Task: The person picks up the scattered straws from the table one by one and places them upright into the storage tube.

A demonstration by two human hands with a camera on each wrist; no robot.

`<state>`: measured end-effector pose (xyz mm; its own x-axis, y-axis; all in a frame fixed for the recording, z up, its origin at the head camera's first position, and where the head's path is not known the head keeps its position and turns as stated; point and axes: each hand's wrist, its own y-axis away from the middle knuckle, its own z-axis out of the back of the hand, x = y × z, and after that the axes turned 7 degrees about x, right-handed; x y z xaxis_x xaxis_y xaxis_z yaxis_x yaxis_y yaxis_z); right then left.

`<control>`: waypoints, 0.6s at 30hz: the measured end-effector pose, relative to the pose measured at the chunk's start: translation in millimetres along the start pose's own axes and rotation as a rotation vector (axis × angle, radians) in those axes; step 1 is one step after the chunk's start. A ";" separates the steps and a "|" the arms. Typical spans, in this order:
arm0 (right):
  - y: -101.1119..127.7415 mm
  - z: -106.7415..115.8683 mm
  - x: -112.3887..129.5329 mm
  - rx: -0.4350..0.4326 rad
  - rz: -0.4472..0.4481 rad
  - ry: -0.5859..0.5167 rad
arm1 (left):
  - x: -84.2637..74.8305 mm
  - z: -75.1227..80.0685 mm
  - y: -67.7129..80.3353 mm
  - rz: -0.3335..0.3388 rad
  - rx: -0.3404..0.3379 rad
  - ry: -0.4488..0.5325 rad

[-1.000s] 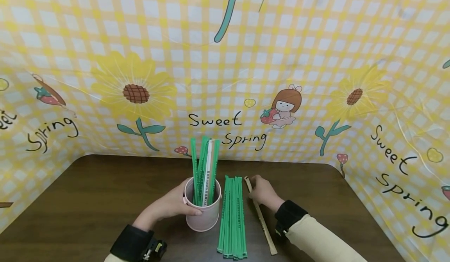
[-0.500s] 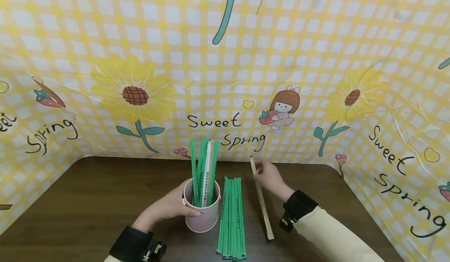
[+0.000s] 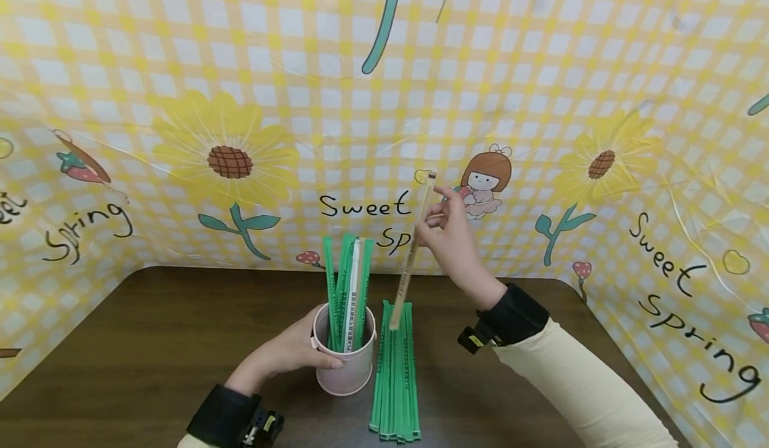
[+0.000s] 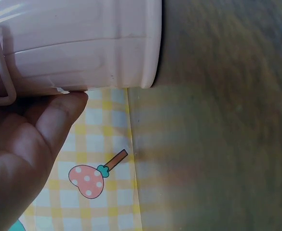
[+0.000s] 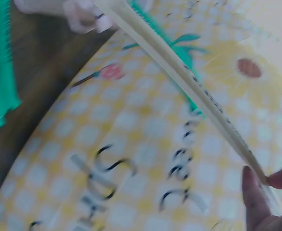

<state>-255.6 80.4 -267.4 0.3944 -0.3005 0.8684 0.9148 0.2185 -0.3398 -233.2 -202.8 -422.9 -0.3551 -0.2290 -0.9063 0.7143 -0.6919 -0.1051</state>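
Note:
My left hand (image 3: 294, 348) grips a small pale pink bucket (image 3: 345, 376), its thumb across the front below the rim. Several green wrapped straws (image 3: 331, 281) and a white wrapped straw (image 3: 353, 294) stand in it. In the left wrist view the fingers (image 4: 59, 113) lie against the bucket's side, by its wire handle. My right hand (image 3: 453, 248) pinches a tan paper-wrapped straw (image 3: 405, 271) near its upper end, between thumb and fingertips. That straw hangs tilted, its lower end overlapping a bundle of green wrapped straws (image 3: 395, 374) in the head view.
The bundle lies on the dark brown table (image 3: 198, 341), just right of the bucket. A yellow checked cloth (image 3: 336, 121) with printed flowers and lettering rises behind the table and along both sides.
My right hand has lifted the tan straw off the table area at the right, raised it and swung its lower end left over the green bundle. My left hand stays at the bucket.

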 end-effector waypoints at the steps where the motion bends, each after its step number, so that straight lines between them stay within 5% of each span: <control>1: 1.0 -4.5 4.3 0.001 0.029 -0.019 | 1.1 0.0 -0.5 -0.010 0.008 0.013; 10: 8.9 -50.0 -1.3 0.012 0.288 0.019 | 1.2 0.4 -0.2 0.002 0.008 0.005; 18: 13.7 -74.8 -26.7 0.045 0.294 0.086 | -1.7 0.4 1.0 0.025 0.007 -0.029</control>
<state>-247.0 22.0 -322.3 0.6489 -0.2951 0.7013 0.7565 0.3482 -0.5535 -232.1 -203.3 -421.2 -0.3548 -0.2664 -0.8962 0.7192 -0.6902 -0.0796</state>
